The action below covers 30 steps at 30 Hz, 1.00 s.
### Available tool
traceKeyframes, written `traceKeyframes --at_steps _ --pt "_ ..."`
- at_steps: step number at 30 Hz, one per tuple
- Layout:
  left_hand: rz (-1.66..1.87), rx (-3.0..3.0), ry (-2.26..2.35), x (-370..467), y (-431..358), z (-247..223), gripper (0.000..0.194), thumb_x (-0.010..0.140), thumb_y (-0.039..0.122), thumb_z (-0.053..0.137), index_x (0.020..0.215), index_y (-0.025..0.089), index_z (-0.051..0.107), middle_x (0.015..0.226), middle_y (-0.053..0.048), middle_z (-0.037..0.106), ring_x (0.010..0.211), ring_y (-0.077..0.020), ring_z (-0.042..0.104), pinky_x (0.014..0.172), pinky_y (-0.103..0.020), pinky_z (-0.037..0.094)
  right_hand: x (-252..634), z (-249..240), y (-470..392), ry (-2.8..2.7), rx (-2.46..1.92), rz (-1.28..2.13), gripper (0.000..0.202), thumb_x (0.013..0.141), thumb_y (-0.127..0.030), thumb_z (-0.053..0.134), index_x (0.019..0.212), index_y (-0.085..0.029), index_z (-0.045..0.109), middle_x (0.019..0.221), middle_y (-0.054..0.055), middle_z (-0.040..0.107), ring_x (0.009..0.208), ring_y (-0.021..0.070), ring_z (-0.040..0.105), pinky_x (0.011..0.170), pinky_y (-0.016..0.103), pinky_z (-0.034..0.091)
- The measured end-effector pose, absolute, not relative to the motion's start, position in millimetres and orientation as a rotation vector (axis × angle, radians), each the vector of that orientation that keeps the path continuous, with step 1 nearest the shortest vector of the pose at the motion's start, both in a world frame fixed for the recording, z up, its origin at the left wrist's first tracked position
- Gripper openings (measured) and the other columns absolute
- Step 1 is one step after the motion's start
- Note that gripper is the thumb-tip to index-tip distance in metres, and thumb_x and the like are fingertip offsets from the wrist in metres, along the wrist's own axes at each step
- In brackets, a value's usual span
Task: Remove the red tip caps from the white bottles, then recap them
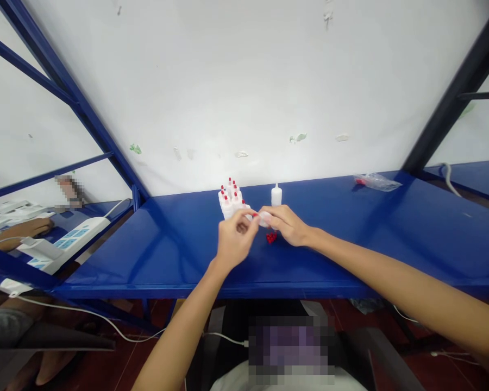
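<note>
My right hand [288, 225] grips a small white squeeze bottle [264, 219] tilted toward the left. At its nozzle, my left hand [234, 241] pinches a red cap [255, 215] between thumb and fingertips. Whether the cap is fully seated cannot be made out. Just beyond my left hand stands a cluster of white bottles with red tips [227, 206]. One white bottle with a bare nozzle [276, 195] stands upright behind my right hand. A small pile of loose red caps [271, 238] lies on the blue table [167, 244] below the held bottle.
A clear plastic bag with something red inside [378, 182] lies at the back right. Blue metal posts [101, 136] frame the table against a white wall. At left are a white power strip [71, 241], cables and another person's hand [35, 227].
</note>
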<state>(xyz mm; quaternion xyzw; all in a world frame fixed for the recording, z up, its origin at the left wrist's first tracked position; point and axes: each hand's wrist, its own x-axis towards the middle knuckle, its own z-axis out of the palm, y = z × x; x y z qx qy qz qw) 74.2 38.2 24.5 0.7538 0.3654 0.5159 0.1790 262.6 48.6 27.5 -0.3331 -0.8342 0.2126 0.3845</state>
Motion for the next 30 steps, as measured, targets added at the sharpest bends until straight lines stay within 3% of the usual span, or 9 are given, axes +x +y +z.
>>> traceKeyframes --at_steps 3,6,11,18,23,27,30 --pt "1.618 2.201 1.269 61 66 45 0.019 0.092 0.035 0.055 0.096 0.019 0.064 0.068 0.002 0.056 0.062 -0.0125 0.050 0.065 -0.025 0.044 266 21 60 -2.062 -1.053 0.388 0.043 0.098 -0.040 0.037 0.063 -0.019 0.050 0.068 0.002 0.055 0.063 0.0144 0.050 0.065 0.029 0.034" --pt "1.553 2.467 1.443 54 90 58 0.016 0.090 0.032 0.057 0.093 0.020 0.067 0.094 -0.006 0.061 0.092 -0.0214 0.054 0.088 -0.036 0.043 269 16 68 -2.039 -1.191 0.281 0.042 0.095 -0.034 0.040 0.057 -0.019 0.045 0.069 0.003 0.055 0.063 0.0143 0.049 0.065 0.030 0.033" --pt "1.338 2.676 1.537 55 99 53 0.016 0.091 0.032 0.056 0.096 0.022 0.067 0.121 -0.011 0.052 0.113 -0.0295 0.045 0.093 -0.045 0.038 269 15 68 -2.026 -1.247 0.341 0.042 0.096 -0.036 0.039 0.057 -0.020 0.042 0.053 -0.001 0.048 0.053 0.0128 0.044 0.058 0.029 0.028" --pt "1.275 2.701 1.539 56 96 42 0.017 0.091 0.031 0.055 0.096 0.023 0.068 0.125 -0.011 0.051 0.117 -0.0299 0.044 0.092 -0.045 0.037 273 13 69 -2.001 -1.163 0.445 0.018 0.092 -0.028 0.040 0.079 -0.021 0.049 0.061 -0.004 0.053 0.057 0.0143 0.048 0.060 0.028 0.030" --pt "1.315 2.679 1.523 56 94 42 0.015 0.090 0.029 0.056 0.098 0.024 0.068 0.124 -0.010 0.052 0.117 -0.0289 0.045 0.094 -0.044 0.036 274 12 70 -2.027 -1.183 0.434 0.017 0.091 -0.024 0.037 0.080 -0.022 0.051 0.063 -0.003 0.054 0.060 0.0151 0.049 0.060 0.028 0.031" --pt "1.319 2.696 1.459 59 94 43 0.019 0.090 0.037 0.060 0.104 0.026 0.068 0.124 -0.009 0.053 0.118 -0.0287 0.044 0.095 -0.044 0.035 272 13 68 -2.079 -1.224 0.415 0.020 0.094 -0.028 0.038 0.081 -0.021 0.052 0.065 -0.001 0.056 0.062 0.0151 0.051 0.061 0.028 0.031" --pt "1.372 2.678 1.440 63 97 43 0.020 0.092 0.041 0.058 0.098 0.026 0.070 0.124 -0.008 0.054 0.118 -0.0283 0.044 0.095 -0.044 0.035 271 13 68 -2.108 -1.233 0.391 0.021 0.095 -0.029 0.039 0.083 -0.020 0.053 0.066 -0.001 0.056 0.061 0.0146 0.051 0.060 0.027 0.031"
